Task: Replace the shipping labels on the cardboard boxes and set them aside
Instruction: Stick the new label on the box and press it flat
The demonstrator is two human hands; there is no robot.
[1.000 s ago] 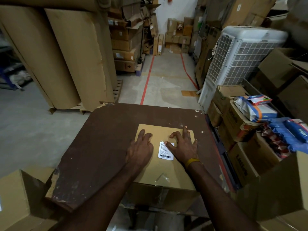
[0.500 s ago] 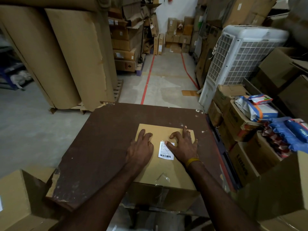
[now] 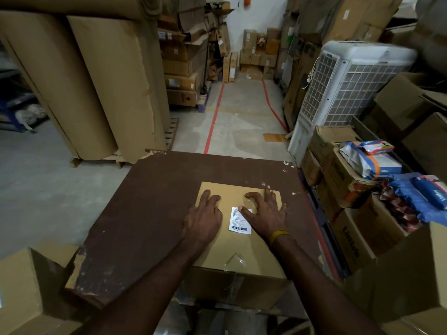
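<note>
Brown table (image 3: 145, 213) bears box (image 3: 242, 252) with barcode label (image 3: 239, 224).

One cardboard box (image 3: 238, 240), one label (image 3: 240, 222), two hands, one table (image 3: 150, 213), one air cooler (image 3: 348, 93).

Both bare forearms reach forward from the lower edge of the view, converging slightly. The left hand (image 3: 203, 220) lies palm down, its fingers extended forward and close together. Just to its right, the right hand (image 3: 264, 212) is palm down too, fingers spread and arched, thumb angled toward the left hand. A yellow band (image 3: 278, 234) circles the right wrist.
</note>
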